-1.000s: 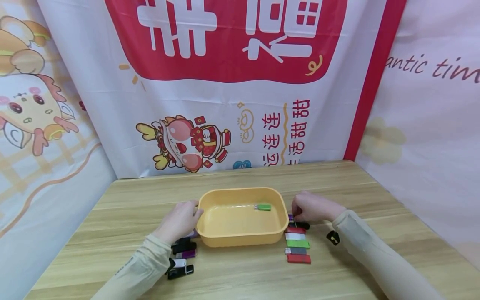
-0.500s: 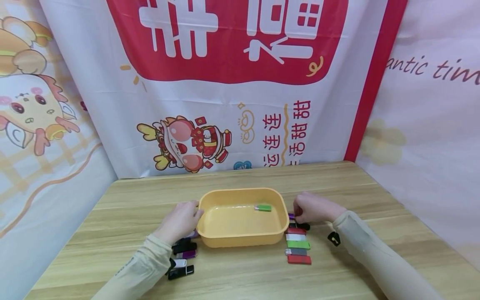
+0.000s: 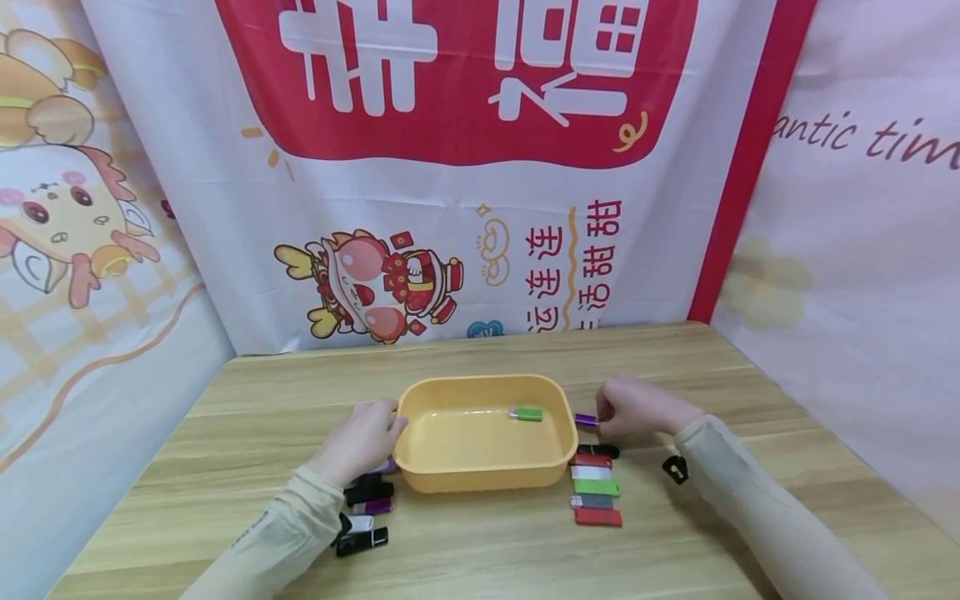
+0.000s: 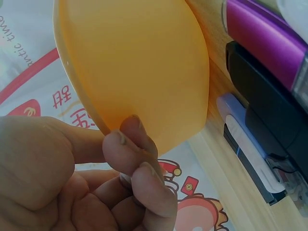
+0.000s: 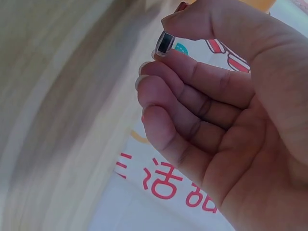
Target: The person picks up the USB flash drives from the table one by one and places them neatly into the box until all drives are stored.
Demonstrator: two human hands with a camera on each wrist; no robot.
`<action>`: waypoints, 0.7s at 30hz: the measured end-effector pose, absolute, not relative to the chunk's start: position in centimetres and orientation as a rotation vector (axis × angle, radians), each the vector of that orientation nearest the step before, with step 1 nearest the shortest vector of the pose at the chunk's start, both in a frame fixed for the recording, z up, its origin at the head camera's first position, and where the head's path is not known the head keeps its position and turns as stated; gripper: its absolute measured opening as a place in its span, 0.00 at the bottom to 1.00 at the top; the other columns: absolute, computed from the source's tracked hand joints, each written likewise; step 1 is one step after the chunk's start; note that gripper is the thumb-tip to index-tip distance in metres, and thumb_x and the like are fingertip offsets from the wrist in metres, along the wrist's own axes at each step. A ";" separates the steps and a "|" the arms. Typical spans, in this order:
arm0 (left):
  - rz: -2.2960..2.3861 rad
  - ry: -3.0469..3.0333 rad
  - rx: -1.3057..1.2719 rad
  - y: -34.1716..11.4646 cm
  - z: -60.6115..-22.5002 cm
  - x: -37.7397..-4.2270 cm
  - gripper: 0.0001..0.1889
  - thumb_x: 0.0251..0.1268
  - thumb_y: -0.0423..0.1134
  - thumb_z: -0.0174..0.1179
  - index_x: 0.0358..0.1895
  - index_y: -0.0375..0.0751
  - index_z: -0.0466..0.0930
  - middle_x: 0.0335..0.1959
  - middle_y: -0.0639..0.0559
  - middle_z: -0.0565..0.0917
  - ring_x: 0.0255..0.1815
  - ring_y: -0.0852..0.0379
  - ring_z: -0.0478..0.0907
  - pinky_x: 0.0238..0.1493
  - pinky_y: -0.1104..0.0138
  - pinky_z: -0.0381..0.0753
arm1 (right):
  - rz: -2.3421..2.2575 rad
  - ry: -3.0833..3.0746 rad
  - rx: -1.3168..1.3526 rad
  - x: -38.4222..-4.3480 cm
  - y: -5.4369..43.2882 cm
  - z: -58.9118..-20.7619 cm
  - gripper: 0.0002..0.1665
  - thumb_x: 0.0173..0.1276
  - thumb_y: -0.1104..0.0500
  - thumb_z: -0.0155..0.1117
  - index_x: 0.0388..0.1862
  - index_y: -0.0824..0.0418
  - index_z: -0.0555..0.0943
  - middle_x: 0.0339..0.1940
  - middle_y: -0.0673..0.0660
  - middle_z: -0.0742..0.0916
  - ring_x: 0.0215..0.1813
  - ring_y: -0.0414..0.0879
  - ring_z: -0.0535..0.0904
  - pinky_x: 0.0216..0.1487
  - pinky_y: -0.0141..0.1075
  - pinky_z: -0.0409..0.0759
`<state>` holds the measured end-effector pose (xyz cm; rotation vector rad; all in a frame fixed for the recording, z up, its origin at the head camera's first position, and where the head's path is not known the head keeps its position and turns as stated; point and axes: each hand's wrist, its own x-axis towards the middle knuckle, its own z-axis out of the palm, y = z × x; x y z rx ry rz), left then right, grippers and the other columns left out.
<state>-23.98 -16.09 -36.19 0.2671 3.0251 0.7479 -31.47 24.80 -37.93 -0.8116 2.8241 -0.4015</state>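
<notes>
Nearest, I see the left sleeve [image 3: 288, 529] partly covering sticks [image 3: 371, 495]. Beyond, the left hand [image 3: 362, 439] pinches the yellow basin [image 3: 483, 481]; the right hand [image 3: 640, 408] pinches a purple stick [image 3: 586, 420] beside it, one end hidden. Farthest, a banner [image 3: 465, 137] is cropped above.

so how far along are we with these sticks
Early, it seems. Looks done: one green stick lies in the yellow tub. In hand: the right hand pinches a purple stick beside the tub; the left hand grips the tub. Apparently left: the row of six sticks on the table at the tub's right, plus the other row at its left.
</notes>
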 end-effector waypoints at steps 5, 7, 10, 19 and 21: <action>0.721 3.043 0.280 -16.1 -36.3 -24.0 0.16 0.76 0.39 0.51 0.57 0.31 0.76 0.27 0.51 0.76 0.22 0.60 0.75 0.25 0.65 0.76 | -0.446 2.831 -0.799 -31.6 25.4 -37.1 0.05 0.56 0.61 0.72 0.27 0.53 0.83 0.23 0.46 0.82 0.26 0.41 0.78 0.30 0.35 0.79; 0.724 3.042 0.280 -16.1 -36.3 -24.0 0.16 0.76 0.39 0.51 0.57 0.31 0.76 0.27 0.51 0.77 0.22 0.60 0.75 0.25 0.65 0.76 | -0.467 2.844 -0.812 -31.5 25.8 -36.6 0.05 0.56 0.61 0.72 0.27 0.54 0.83 0.23 0.46 0.81 0.26 0.41 0.78 0.29 0.35 0.79; 0.750 3.026 0.269 -16.1 -36.3 -24.0 0.16 0.76 0.39 0.51 0.57 0.31 0.75 0.27 0.51 0.77 0.21 0.59 0.75 0.23 0.66 0.76 | -0.502 2.873 -0.881 -31.5 26.4 -36.0 0.04 0.56 0.63 0.71 0.27 0.55 0.83 0.22 0.46 0.81 0.25 0.41 0.76 0.28 0.36 0.78; 0.775 3.008 0.256 -16.1 -36.4 -24.1 0.16 0.77 0.39 0.51 0.57 0.31 0.75 0.26 0.50 0.77 0.19 0.59 0.76 0.21 0.66 0.76 | -0.498 2.963 -0.973 -30.8 26.9 -33.9 0.05 0.54 0.64 0.70 0.26 0.55 0.83 0.21 0.45 0.80 0.24 0.40 0.74 0.26 0.35 0.76; 0.788 3.002 0.251 -16.1 -36.4 -24.1 0.16 0.77 0.39 0.50 0.58 0.31 0.75 0.25 0.50 0.77 0.18 0.59 0.76 0.21 0.65 0.76 | -0.492 2.985 -0.988 -30.5 26.8 -33.4 0.05 0.54 0.64 0.70 0.26 0.54 0.83 0.21 0.45 0.80 0.24 0.40 0.74 0.26 0.35 0.77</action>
